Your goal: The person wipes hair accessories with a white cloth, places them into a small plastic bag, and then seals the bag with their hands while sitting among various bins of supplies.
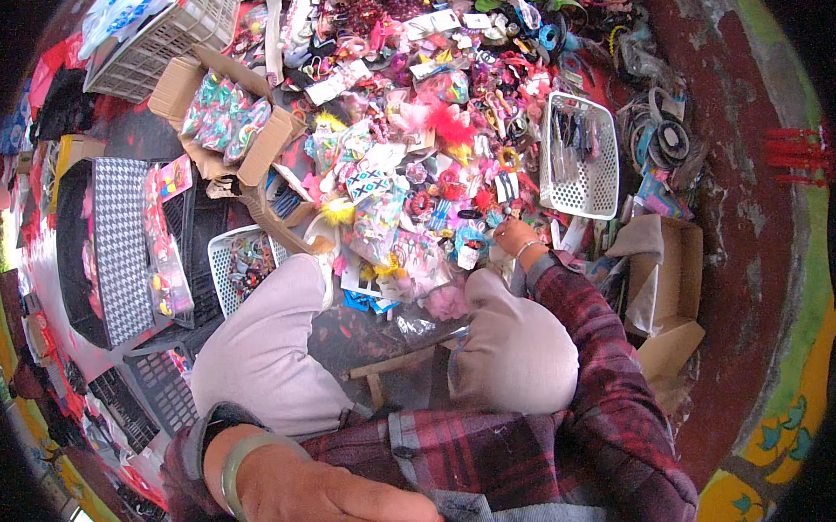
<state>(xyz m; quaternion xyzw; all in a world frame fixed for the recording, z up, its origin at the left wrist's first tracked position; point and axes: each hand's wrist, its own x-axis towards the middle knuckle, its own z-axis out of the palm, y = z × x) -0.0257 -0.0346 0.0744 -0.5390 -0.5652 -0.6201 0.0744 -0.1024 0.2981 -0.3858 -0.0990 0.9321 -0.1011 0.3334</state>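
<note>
My right hand (518,235) reaches beyond my right knee to the near edge of a large heap of hair accessories and trinkets (432,158). Its fingers are bent closed at the heap, and what they grip, if anything, is too small to make out. Beside them lie a small blue item with a white tag (468,255) and dark hair ties (470,214). Close to the camera, my left hand (330,489) with a pale green bangle (236,470) is held over my lap, away from the heap. Most of its fingers are cut off by the lower edge.
A white perforated basket (601,188) holds dark packaged pieces at the right, with an open cardboard box (671,278) nearer. Left of the heap stand a cardboard box of colourful packets (286,127), a small white basket (217,256), a houndstooth-patterned bin (124,250) and a grey crate (167,393).
</note>
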